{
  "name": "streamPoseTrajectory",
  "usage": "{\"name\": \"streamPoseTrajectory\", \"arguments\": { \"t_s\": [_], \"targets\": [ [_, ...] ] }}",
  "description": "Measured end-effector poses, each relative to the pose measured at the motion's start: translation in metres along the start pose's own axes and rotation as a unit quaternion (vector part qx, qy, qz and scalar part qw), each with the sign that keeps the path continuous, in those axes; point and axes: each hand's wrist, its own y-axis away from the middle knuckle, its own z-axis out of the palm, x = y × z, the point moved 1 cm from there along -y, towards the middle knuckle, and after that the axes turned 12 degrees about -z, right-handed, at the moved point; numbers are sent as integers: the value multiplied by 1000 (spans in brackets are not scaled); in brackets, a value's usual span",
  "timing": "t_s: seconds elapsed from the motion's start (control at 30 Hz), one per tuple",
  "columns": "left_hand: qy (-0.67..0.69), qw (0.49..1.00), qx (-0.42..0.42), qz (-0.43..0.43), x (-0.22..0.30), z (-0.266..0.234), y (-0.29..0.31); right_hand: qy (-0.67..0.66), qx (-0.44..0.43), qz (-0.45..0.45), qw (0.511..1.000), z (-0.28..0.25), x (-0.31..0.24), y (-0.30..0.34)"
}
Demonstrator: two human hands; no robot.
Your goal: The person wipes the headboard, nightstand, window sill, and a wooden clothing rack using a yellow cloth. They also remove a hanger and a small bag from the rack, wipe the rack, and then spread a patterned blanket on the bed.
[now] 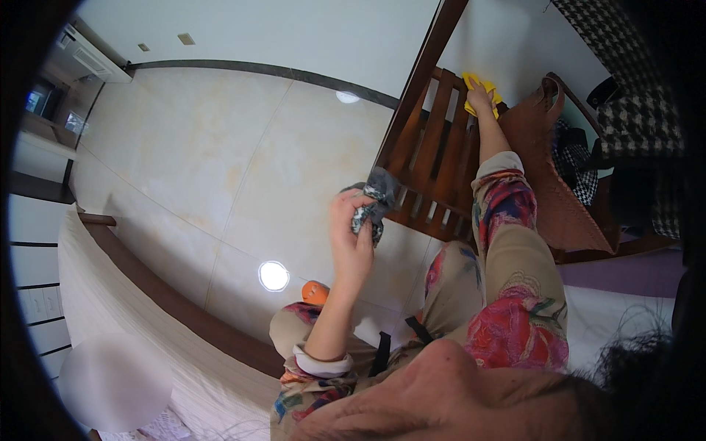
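My right hand [479, 98] is stretched far out over a dark wooden slatted rack [428, 163]. Its fingers press on a bright yellow cloth [471, 82] at the far end of the slats, by the wall. Closer in, my left hand [351, 234] is closed around a crumpled bundle of dark grey fabric with a black-and-white pattern [379, 192], held in front of the rack's near edge. Part of this bundle is hidden by my fingers.
Beside my right arm, a brown woven bag [533, 158] leans on the rack, with checked fabric in it. Houndstooth garments [640, 125] hang at the right. A wooden bed frame [176, 305] with a pale sheet runs along the left. An orange shoe [315, 292] shows near my knee.
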Motion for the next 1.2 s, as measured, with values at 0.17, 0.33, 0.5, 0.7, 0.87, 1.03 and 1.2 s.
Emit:
{"name": "streamPoseTrajectory", "arguments": {
  "t_s": [0.17, 0.33, 0.5, 0.7, 0.87, 1.03, 1.2],
  "targets": [
    [-7, 1000, -15, -1, -3, 7, -1, 21, 82, -7, 996, 3, -24, 57],
    [-14, 999, -35, 39, -7, 30, -6, 28, 73, -101, 992, 3, -42, 197],
    [-18, 997, -45, 64, -23, 61, -15, -42, 117, -268, 955, -22, -55, 315],
    [-163, 973, 1, 161, -39, 137, -72, -248, 35, -366, 897, -34, -12, 367],
    [-327, 924, 4, 200, -56, 179, -124, -481, 31, -204, 852, -58, 59, 423],
    [-525, 832, -126, 122, -66, 176, -122, -510, 95, 97, 850, -146, 169, 491],
    [-146, 968, -201, 49, 10, 193, -121, -222, 299, 140, 917, -292, 237, 474]
  ]
}}
